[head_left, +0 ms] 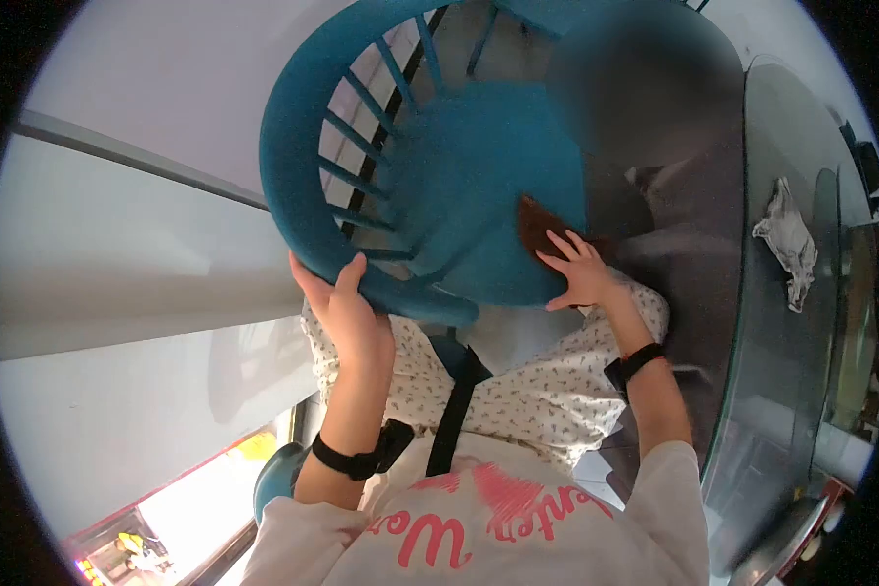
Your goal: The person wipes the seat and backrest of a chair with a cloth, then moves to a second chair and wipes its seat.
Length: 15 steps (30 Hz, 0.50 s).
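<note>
A teal wooden chair [498,146] with a curved spindled back stands in front of my knees. My left hand [345,313] is closed around the end of its curved rail, thumb on top. On the right front part of the seat lies a brown cloth [534,223]. My right hand [584,273] rests on this cloth and the seat edge, fingers spread and stretched out. The palm hides part of the cloth.
A glass-topped table [767,342] with a crumpled grey cloth [789,244] on it stands to the right. White panels [137,234] form a wall at left. A blurred round dark shape [645,83] covers the seat's far right. Behind my left elbow, another teal seat [275,481] shows.
</note>
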Each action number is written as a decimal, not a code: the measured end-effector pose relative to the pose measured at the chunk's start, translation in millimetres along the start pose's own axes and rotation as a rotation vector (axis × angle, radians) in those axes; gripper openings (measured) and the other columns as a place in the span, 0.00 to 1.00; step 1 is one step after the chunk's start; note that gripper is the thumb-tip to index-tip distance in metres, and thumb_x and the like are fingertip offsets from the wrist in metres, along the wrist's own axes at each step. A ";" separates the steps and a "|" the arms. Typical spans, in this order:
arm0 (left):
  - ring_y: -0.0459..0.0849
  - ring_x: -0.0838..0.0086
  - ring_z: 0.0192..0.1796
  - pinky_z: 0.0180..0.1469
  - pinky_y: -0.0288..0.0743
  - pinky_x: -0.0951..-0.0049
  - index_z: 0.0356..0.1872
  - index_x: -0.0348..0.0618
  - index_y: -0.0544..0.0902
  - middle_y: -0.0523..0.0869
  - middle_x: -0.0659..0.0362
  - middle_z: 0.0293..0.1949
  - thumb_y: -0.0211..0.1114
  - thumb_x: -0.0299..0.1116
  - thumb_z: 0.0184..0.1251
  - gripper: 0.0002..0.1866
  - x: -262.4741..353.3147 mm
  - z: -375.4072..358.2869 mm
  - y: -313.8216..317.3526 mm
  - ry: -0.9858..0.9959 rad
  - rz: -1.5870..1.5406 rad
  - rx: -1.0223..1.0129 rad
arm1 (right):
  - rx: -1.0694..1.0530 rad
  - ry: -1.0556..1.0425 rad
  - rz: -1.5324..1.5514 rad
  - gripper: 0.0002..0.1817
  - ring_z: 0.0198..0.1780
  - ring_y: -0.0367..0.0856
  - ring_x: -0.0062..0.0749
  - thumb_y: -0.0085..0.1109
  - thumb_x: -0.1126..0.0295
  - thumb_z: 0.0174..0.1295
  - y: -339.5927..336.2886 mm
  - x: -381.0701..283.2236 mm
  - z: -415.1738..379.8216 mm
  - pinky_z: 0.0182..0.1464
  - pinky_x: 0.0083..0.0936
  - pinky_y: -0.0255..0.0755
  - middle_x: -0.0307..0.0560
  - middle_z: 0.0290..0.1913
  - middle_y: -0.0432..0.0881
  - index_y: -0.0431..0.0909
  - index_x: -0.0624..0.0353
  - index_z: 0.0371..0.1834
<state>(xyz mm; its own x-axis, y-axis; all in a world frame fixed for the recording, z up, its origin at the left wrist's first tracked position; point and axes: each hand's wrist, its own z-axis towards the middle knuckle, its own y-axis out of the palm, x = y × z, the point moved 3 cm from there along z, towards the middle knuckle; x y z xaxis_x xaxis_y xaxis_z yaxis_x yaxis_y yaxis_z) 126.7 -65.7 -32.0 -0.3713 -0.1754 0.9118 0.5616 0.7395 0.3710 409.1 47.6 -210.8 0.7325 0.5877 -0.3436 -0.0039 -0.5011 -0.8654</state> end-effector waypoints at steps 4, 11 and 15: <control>0.63 0.60 0.66 0.68 0.56 0.64 0.71 0.44 0.49 0.58 0.50 0.68 0.56 0.16 0.55 0.41 5.6 1.4 -20.9 0.159 0.285 -0.032 | 0.113 0.091 0.051 0.38 0.74 0.44 0.52 0.69 0.56 0.48 19.4 -15.5 -3.4 0.69 0.54 0.50 0.39 0.76 0.47 0.67 0.41 0.66; 0.81 0.63 0.47 0.60 0.65 0.66 0.39 0.39 0.82 0.84 0.54 0.40 0.59 0.21 0.58 0.09 41.6 21.5 12.0 0.747 0.857 -0.616 | 0.373 0.201 0.282 0.25 0.69 0.59 0.51 0.55 0.75 0.59 33.2 -22.6 3.5 0.67 0.45 0.59 0.47 0.68 0.64 0.72 0.45 0.61; 0.76 0.65 0.25 0.42 0.68 0.68 0.18 0.43 0.81 0.80 0.59 0.18 0.61 0.29 0.60 0.11 33.5 15.5 12.1 0.927 1.234 -0.690 | 0.542 0.316 0.576 0.21 0.59 0.73 0.53 0.54 0.75 0.61 2.6 -27.4 -0.2 0.61 0.38 0.67 0.56 0.61 0.72 0.73 0.51 0.59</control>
<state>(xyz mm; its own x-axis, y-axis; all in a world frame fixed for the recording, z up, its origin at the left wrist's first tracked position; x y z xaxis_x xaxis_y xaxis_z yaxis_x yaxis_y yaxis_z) 109.6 -52.5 0.3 0.8906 -0.2319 0.3912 0.4521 0.3592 -0.8164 389.1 30.1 -203.6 0.6715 0.0887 -0.7357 -0.7008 -0.2465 -0.6694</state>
